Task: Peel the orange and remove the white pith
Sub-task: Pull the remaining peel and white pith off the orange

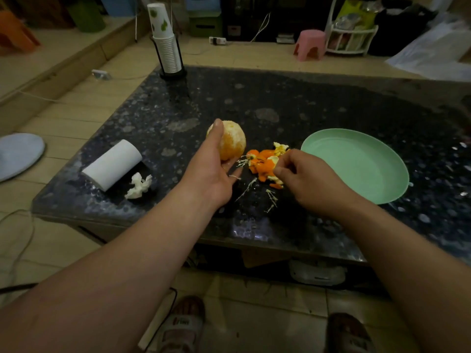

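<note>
Writing: only red lettering on strap of the slipper at bottom edge, too blurred to read. Paper cup stack at far-left desk corner has green blotch print, no text seen.

Orange: held up over mid desk in the left grip, thumb along its left side, other fingers curled under it. Peel's off on the side shown; surface is pale orange w/ whitish pith patches. One pith thread clings to the little finger.

Right grip: narrow, fingers curled, tips bunched just at the peel pile. Can't tell if they pinch anything. Pile is orange and white-yellow bits, lying between the orange and the green plate. Pith strands are scattered on desk near it.

Tissue roll lies on its side at left, w/ a crumpled tissue beside it.

Hidden: orange's far and under sides, right fingertips. Second slipper is cut off at bottom edge. Background is dim and blurry.
</note>
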A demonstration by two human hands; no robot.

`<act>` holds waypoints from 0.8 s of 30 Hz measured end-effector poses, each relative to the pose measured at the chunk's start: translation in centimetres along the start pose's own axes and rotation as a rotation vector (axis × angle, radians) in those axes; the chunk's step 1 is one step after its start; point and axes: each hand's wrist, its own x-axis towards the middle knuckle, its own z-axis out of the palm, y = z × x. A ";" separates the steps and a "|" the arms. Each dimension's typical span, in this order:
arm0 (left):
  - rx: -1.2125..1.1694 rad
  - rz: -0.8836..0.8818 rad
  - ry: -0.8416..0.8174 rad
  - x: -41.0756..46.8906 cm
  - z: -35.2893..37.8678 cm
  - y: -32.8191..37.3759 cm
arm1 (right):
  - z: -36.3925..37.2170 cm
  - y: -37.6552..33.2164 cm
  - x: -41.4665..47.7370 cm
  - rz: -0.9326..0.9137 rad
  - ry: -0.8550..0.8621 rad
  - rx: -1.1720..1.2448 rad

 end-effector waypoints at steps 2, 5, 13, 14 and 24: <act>-0.022 0.003 0.010 0.0 0.0 0.1 | 0.5 0.4 0.4 0.006 -0.016 -0.079; -0.042 -0.002 -0.012 0.0 -0.1 0.1 | 1.0 0.8 1.0 0.019 -0.026 -0.178; -0.067 -0.044 -0.070 0.2 -0.4 -0.2 | 0.9 0.0 1.0 0.023 0.098 -0.133; -0.069 -0.046 -0.080 0.2 -0.3 -0.2 | 0.9 -0.2 1.0 0.009 0.121 -0.126; -0.139 -0.072 -0.124 0.5 -0.2 -0.1 | 2.3 -2.1 0.5 -0.053 0.105 -0.004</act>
